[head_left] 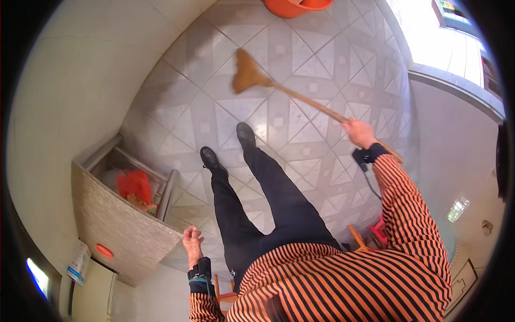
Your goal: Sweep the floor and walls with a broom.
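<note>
My right hand point(360, 133) is wrapped round the long wooden handle of a straw broom point(249, 74). The broom slants away to the upper left, and its flared brown head is down at the tiled floor, beyond my black shoes. The handle's end sticks out behind my right wrist. At my left side, my left hand point(193, 244) hangs with nothing in it, its fingers loosely bent and apart. It is nearest to the corner of a pale patterned table point(126, 220).
An open shelf under the table holds a red plastic bag point(134, 185). An orange basin point(292, 7) stands on the floor at the far edge. Behind my right side are small red and orange stools or chairs point(378, 232). Walls rise left and right, with a bright doorway at upper right.
</note>
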Available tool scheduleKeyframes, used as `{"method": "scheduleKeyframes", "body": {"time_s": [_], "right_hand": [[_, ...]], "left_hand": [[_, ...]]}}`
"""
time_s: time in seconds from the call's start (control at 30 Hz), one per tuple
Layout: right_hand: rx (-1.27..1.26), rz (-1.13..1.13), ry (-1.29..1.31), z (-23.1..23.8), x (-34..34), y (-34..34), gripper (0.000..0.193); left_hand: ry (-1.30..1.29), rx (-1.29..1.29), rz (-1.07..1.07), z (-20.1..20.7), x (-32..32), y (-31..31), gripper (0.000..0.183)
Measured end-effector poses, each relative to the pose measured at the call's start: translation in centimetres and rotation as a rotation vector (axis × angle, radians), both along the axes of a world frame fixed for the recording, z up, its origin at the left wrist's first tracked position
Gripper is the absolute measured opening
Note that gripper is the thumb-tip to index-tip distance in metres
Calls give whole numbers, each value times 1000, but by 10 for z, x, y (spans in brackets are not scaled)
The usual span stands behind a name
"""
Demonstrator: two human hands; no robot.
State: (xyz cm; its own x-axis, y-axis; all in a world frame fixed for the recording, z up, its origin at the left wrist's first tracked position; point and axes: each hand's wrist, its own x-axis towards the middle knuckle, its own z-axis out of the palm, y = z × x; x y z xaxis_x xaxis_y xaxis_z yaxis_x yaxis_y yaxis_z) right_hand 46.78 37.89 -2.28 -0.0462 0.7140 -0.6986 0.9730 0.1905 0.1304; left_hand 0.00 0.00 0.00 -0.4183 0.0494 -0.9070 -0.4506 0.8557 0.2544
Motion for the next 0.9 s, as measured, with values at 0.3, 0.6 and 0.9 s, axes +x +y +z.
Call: {"method": "scheduleKeyframes", "body": {"time_s": [0.3,0.6,0.9], "right_hand": [[282,-118,-269,85,53,-16,34],[125,116,154,26,-65,-106,32],[197,84,-66,10,-20,-184,38]], "left_hand": [[-98,51,-6,-9,40,-5,19],[-46,93,33,-13,47,-68,24],[8,47,153,-4,59,-246,26]]}}
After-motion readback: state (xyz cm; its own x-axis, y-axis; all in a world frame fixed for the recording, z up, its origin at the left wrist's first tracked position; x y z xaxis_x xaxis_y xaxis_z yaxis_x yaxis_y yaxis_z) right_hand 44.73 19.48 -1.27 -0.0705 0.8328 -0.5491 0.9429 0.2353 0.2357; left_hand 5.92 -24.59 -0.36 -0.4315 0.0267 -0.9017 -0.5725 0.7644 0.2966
